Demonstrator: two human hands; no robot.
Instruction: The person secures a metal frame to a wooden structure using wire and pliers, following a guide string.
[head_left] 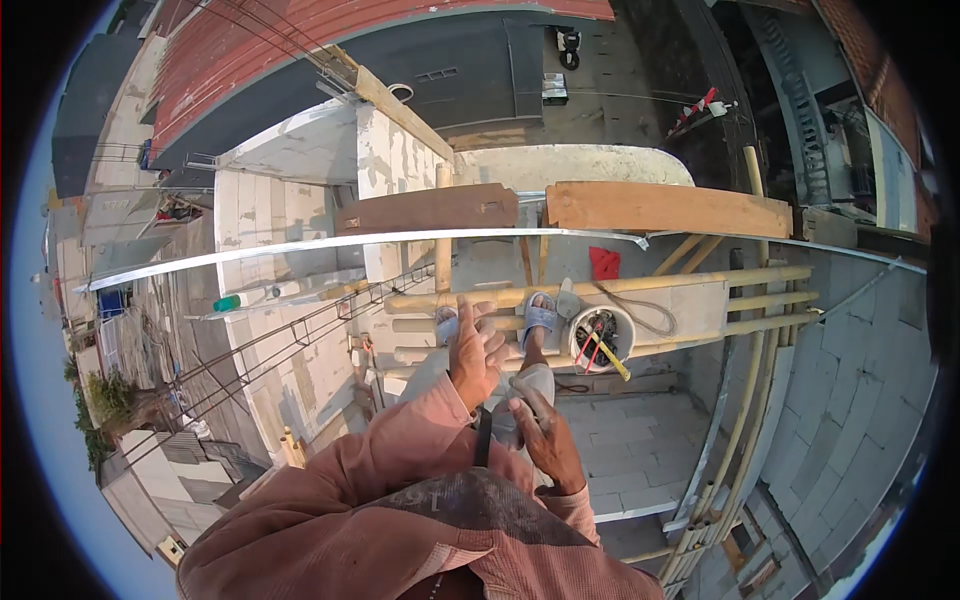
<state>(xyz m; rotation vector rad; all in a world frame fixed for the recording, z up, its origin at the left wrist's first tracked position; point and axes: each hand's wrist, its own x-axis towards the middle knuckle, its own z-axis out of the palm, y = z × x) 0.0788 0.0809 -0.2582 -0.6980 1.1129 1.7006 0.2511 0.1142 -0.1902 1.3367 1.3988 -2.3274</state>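
Observation:
My left hand (477, 353) is raised over my lap, its fingers spread, holding nothing that I can see. Lower and to its right, my right hand (558, 452) is curled by my knee against a greyish, elongated thing (534, 394) that I cannot make out. Under both hands, my feet in blue sandals (540, 312) rest on bamboo poles (690, 285). Right of my feet stands a white bucket (628, 338) with dark contents and tools, among them a yellow-handled one (612, 362) and red handles.
Two wooden boards (670, 208) and a long pale metal strip (370, 238) cross ahead of me. A rope (655, 318) lies by the bucket, with a red cloth-like piece (604, 263) beyond. Thin rebar frames (300, 330) run left. Block walls (840, 430) and a lower floor (640, 440) surround the poles.

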